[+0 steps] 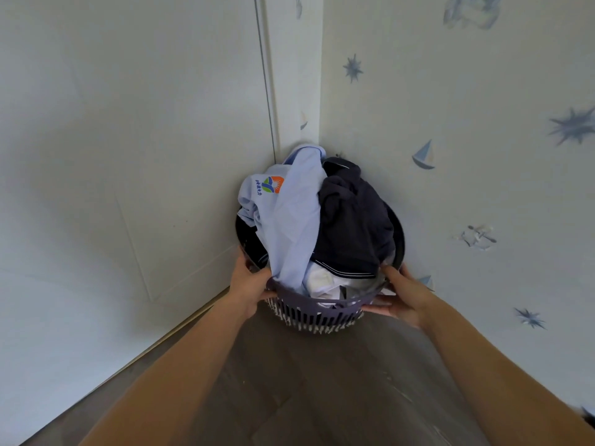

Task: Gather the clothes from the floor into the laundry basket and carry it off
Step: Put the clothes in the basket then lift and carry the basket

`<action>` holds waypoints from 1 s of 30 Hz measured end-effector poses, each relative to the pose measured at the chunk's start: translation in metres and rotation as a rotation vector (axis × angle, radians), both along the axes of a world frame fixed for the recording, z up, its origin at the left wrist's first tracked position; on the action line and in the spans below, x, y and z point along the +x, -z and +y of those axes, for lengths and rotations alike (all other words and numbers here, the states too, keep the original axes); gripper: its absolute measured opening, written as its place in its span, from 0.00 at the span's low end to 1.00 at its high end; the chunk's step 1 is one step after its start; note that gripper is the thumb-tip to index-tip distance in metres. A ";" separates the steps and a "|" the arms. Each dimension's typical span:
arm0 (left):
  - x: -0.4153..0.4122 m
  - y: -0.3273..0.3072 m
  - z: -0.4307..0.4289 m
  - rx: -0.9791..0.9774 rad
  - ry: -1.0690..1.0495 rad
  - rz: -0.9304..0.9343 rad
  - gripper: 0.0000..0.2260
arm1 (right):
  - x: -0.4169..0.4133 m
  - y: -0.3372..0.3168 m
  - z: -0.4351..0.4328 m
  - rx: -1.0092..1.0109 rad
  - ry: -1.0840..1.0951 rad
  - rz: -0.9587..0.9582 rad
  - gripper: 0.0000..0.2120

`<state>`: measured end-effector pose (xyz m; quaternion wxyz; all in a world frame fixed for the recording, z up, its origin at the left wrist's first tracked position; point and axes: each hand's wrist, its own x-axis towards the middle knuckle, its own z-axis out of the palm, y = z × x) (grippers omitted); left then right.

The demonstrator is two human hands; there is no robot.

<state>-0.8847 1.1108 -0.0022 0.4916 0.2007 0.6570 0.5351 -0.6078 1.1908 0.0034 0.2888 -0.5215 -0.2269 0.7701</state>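
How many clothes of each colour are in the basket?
Light blue shirt: 1
Dark navy garment: 1
White cloth: 1
Total seen: 3; more may be hidden underneath in the basket.

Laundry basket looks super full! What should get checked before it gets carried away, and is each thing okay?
1. Left hand on the laundry basket rim: ok.
2. Right hand on the rim's opposite side: ok.
3. Clothes inside: not ok, the light blue shirt is heaped above the rim and drapes over its front edge.
4. Dark garment piled high but within the rim: ok.
5. Floor free of leftover clothes: ok where visible; beyond the frame, cannot tell.
6. Basket lifted or resting: cannot tell.
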 end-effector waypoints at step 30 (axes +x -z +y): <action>0.052 -0.040 0.015 -0.293 1.116 1.520 0.21 | -0.041 -0.021 -0.001 1.044 -1.311 -1.411 0.29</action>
